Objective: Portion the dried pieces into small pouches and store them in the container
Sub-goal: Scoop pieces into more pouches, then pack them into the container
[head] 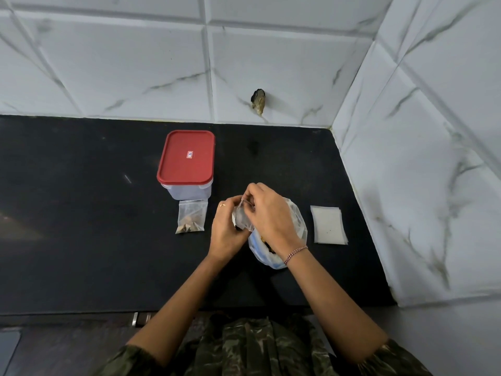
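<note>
Dried pieces show only as a few dark and yellowish bits inside an open big bag of thin clear plastic, which sits on the black bench directly under the right wrist; most of what it holds is hidden by the hands. Both hands meet above the near-left rim of that bag, working one small pouch of clear plastic between them; the left hand curls its fingers round the pouch's lower part from the left, a ring on one finger; the right hand comes over from the right and pinches the pouch's top edge with thumb and fingertips, a thin beaded bracelet on its wrist. Whether the pouch's mouth is sealed I cannot tell.

Just left of the left hand a filled pouch lies flat on the bench, brownish pieces gathered at its near end; its far edge touches or nearly touches the container, a clear box beyond it with the red lid closed on top. Right of the right hand, a little apart from the big bag, lies a stack of empty pouches; beyond everything rises a tiled wall with grey veining.
</note>
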### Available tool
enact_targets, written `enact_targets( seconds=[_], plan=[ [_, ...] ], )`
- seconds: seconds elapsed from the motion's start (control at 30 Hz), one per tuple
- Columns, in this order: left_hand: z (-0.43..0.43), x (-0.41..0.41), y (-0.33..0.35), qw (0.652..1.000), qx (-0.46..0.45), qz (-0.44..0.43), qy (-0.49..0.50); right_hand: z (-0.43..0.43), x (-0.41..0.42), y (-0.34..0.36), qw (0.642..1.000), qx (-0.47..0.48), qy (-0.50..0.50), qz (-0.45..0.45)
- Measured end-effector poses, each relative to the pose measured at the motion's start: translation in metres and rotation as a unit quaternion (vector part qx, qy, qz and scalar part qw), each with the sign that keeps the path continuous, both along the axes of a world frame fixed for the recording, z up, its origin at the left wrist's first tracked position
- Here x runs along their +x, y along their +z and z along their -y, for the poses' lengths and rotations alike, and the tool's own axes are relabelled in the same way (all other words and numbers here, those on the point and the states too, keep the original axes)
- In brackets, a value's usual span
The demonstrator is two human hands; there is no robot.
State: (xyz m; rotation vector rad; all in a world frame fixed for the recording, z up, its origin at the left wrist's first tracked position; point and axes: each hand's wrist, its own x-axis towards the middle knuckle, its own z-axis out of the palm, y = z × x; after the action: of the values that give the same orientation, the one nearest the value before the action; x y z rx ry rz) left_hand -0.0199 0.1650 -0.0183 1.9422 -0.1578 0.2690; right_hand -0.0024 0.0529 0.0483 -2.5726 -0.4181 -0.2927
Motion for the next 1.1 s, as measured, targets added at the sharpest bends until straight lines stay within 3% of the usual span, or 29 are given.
enact_targets(
  seconds=[0.07, 0.13, 0.23, 0.3, 0.37, 0.43, 0.57, 0.77, 0.97, 1.1],
  plan=[
    [0.0, 0.001, -0.003, 1.0, -0.004, -0.01, 0.003, -0.002, 0.001, -0.001, 0.999, 0.025, 0.0, -0.022],
    [-0.003, 0.002, -0.008, 1.0, -0.018, -0.018, 0.012, 0.001, 0.008, -0.002, 0.986, 0.118, 0.011, -0.116],
    [-0.009, 0.002, -0.011, 0.999, -0.028, -0.015, 0.027, 0.012, 0.013, -0.007, 0.902, 0.316, 0.026, -0.293],
    [-0.012, 0.001, -0.009, 0.999, -0.03, -0.009, 0.033, 0.017, 0.012, -0.021, 0.875, 0.373, -0.026, -0.309],
    [-0.014, 0.001, -0.009, 0.999, -0.036, -0.011, 0.04, 0.017, 0.008, -0.038, 0.925, 0.266, -0.071, -0.263],
    [-0.018, 0.001, -0.01, 0.998, -0.037, -0.012, 0.048, 0.008, 0.002, -0.052, 0.964, 0.124, -0.05, -0.229],
    [-0.024, 0.002, -0.013, 0.999, -0.027, 0.004, 0.047, -0.022, -0.008, -0.077, 0.977, 0.006, -0.009, -0.213],
    [-0.027, -0.002, -0.007, 0.999, -0.039, 0.024, 0.026, -0.036, 0.0, -0.093, 0.968, 0.009, -0.051, -0.245],
    [-0.027, -0.005, -0.003, 0.998, -0.054, 0.017, 0.007, -0.036, 0.0, -0.08, 0.949, 0.116, -0.071, -0.286],
    [-0.028, -0.004, -0.005, 0.999, -0.049, 0.011, 0.018, -0.02, 0.003, -0.065, 0.964, 0.093, -0.082, -0.234]
  ],
)
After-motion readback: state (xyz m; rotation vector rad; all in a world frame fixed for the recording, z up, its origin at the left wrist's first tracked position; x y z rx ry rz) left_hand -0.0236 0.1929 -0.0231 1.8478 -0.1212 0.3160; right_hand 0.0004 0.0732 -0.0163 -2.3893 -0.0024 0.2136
